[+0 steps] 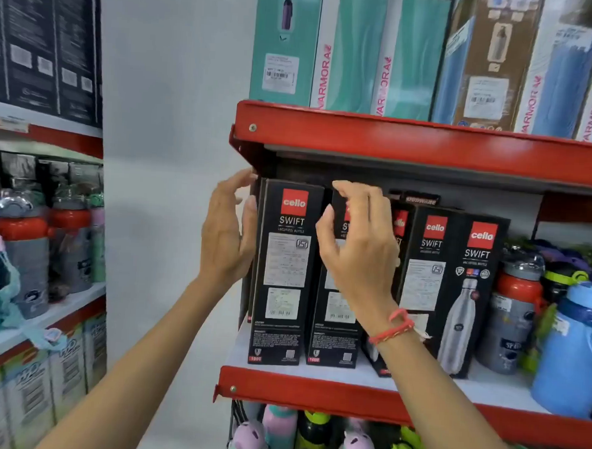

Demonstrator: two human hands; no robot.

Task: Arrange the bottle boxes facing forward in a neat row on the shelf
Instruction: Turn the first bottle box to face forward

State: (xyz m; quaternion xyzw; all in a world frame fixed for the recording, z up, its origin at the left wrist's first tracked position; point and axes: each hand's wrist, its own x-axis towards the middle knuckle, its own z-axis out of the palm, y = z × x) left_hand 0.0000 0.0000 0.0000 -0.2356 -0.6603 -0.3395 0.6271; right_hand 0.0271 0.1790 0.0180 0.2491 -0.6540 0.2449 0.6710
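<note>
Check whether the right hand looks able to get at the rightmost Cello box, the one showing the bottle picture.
Probably yes. The right hand hovers open before the second box, and nothing stands in front of the rightmost Cello box; only the red-capped bottle crowds its far side.

Bottle boxes (286, 275) look like glossy black card; shelf edge (429, 142) painted metal.

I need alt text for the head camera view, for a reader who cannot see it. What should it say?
Two bare hands reach to black Cello Swift bottle boxes on a red-edged shelf: the left hand lies open beside the leftmost box, and the right hand hovers open before the second box. The rightmost box is angled; loose bottles stand to the right.
</note>
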